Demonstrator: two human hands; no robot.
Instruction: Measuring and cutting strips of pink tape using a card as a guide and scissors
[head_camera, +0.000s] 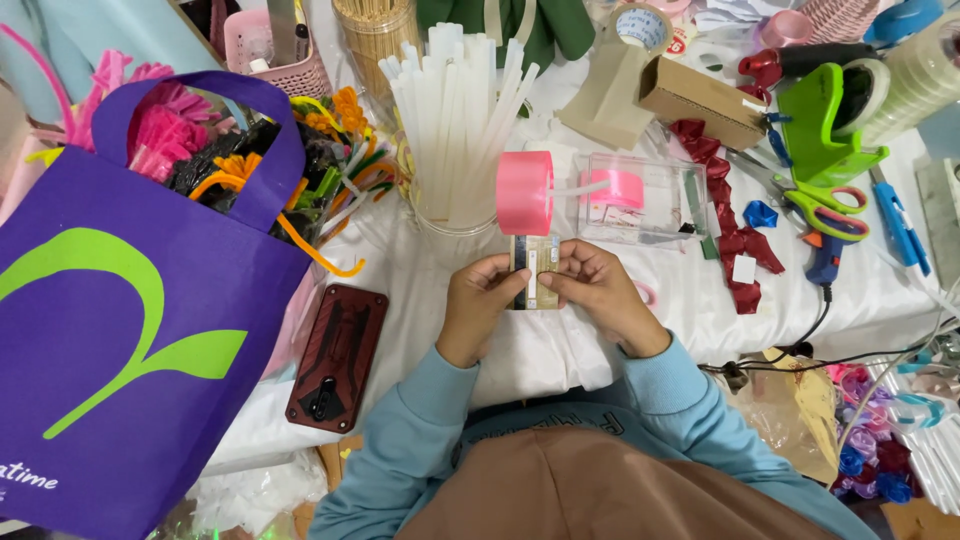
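Note:
Both of my hands hold a small flat card (536, 270) upright over the white table (420, 270). My left hand (480, 305) pinches its left edge and my right hand (600, 295) grips its right side. Pink ribbon (524, 192) runs up from the card, and a pink ribbon roll (618, 187) sits inside a clear plastic box (642, 200) just beyond my right hand. A clear jar of white glue sticks (458, 120) stands right behind the card.
A purple fabric bag (130, 330) full of coloured pipe cleaners (300, 165) fills the left. A dark red phone case (338, 355) lies near my left arm. Green-handled scissors (815, 205), a blue glue gun (828, 262), tape rolls and a red ribbon strip (730, 230) crowd the right.

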